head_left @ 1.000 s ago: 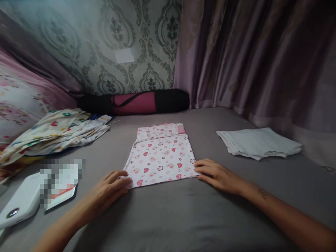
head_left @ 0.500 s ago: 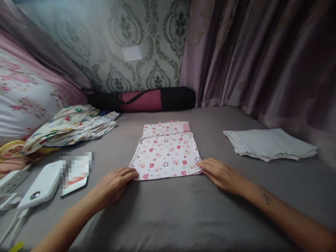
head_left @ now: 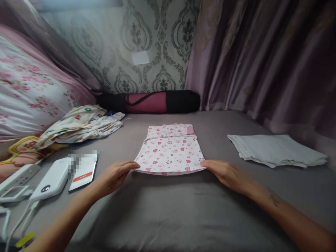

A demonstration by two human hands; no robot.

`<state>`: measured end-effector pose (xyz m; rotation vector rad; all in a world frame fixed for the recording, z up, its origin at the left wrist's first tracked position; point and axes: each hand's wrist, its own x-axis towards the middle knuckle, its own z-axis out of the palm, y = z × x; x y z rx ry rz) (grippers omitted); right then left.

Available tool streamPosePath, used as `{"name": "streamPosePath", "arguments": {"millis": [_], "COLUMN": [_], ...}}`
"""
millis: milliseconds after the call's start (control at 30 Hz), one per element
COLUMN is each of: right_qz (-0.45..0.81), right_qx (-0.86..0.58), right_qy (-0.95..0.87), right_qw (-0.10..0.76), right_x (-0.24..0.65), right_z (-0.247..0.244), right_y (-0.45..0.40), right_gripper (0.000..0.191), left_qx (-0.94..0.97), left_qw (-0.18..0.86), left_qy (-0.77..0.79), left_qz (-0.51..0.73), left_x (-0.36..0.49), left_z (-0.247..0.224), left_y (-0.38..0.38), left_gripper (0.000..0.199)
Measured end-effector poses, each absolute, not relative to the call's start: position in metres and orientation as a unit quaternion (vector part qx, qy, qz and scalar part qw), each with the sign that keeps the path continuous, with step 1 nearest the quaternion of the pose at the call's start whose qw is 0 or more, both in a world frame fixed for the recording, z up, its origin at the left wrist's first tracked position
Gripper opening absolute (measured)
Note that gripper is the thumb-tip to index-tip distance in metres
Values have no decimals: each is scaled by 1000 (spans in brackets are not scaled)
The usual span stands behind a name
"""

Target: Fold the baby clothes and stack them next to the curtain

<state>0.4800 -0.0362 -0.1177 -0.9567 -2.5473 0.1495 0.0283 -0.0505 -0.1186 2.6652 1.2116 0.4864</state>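
A folded white garment (head_left: pixel 170 152) printed with pink hearts and flowers lies in the middle of the grey sheet. Its far end is folded over in a narrow band, with a plain pink patch at the right. My left hand (head_left: pixel 120 171) pinches the near left corner between thumb and fingers. At the near right corner, my right hand (head_left: pixel 220 171) has the same kind of pinch. The near edge between them is lifted slightly off the sheet and sags in a shallow curve, while the far part rests flat.
Folded pale grey cloths (head_left: pixel 278 150) lie at the right. On the left are a crumpled printed cloth (head_left: pixel 84 122), a phone (head_left: pixel 85 171), a white power bank (head_left: pixel 49 180) and a power strip (head_left: pixel 22 176) with cables. A black and maroon bag (head_left: pixel 147 102) lies along the wall.
Both hands have closed on the near corners and raised the garment's near edge a little off the sheet. The camera view has shifted slightly left.
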Motion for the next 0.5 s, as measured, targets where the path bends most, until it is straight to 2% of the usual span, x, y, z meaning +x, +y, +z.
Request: {"name": "streamPosePath", "arguments": {"millis": [233, 500], "right_qz": [4, 48], "right_qx": [-333, -352], "right_qy": [-921, -918], "right_qw": [202, 174], "right_x": [479, 483], "right_z": [-92, -84], "right_y": [-43, -66], "right_gripper": [39, 40], "left_qx": [899, 877], "left_qw": [60, 142], "left_qy": [406, 436], "left_qz": [151, 143], "left_x": [33, 25], "left_z": [-88, -83], "left_y": [-60, -80], "left_gripper": [45, 37]}}
